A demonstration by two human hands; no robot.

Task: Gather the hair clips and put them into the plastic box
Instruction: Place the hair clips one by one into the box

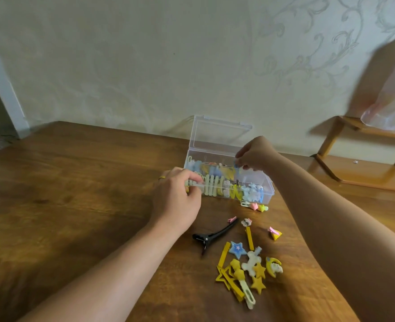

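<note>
Wooden table (80, 182), bearing everything of interest. Clear plastic box (229, 180), lid (219, 135) raised at the rear, already part-filled with pale clips. Left hand (175, 201) at the box's near-left corner, fingers curled over the front wall, pinching the rim and steadying it. Right hand (254, 154) above the box's right half, fingertips pinched on a small blue clip (236, 164), not yet released. Loose pile of yellow, blue and white clips (245, 270) well in front of the box, toward the viewer. Black duckbill clip (212, 235) in front of the box, left of that pile. Small pink and yellow clips (258, 207) just beside the box's front wall. Likely faults, judged from this layout: blue clip let go too high, bouncing off the crowded contents onto the table; light box tipped or dragged by the left hand's hold; small clips at the front wall nudged away by a forearm reaching for the pile.
</note>
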